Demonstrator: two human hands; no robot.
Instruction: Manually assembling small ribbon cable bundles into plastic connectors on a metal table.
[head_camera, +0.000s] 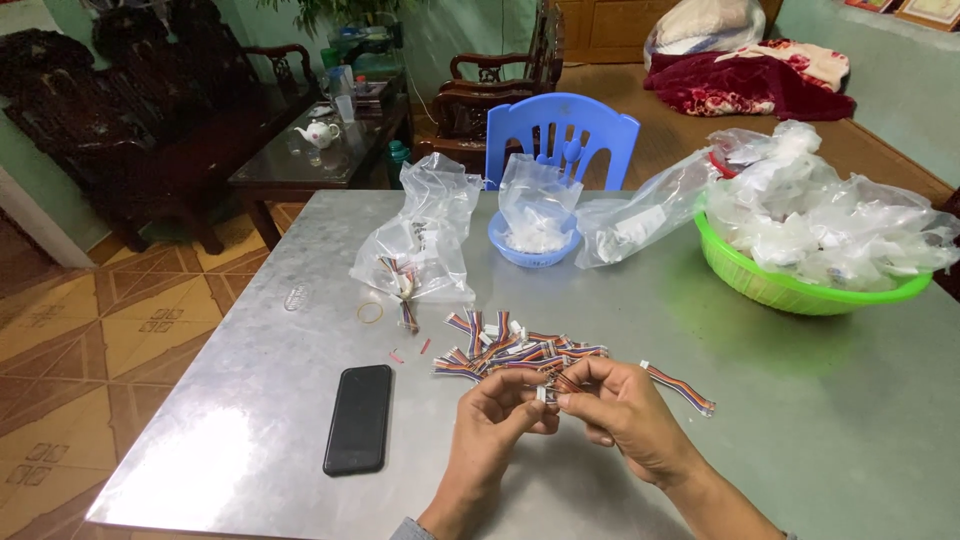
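Black phone (358, 418), flat on grey desk (800, 420). Left hand (495, 418) and right hand (615, 405), each grip pinched shut on one small white connector (543, 393) above the desk front. Pile of multicoloured ribbon cables (510, 352) just behind. Green basket (790, 288) of clear bags, far right.

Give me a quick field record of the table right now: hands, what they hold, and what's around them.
left hand: pinching a small white connector together with the right hand
right hand: fingertips on the same connector, a multicoloured ribbon wire trailing to its right
pile of ribbon wires: just beyond the hands
phone: black, face down or screen off, left of the hands
clear bag: holds more wires
blue bowl: small white parts inside
green basket: heaped with clear bags
table: grey metal
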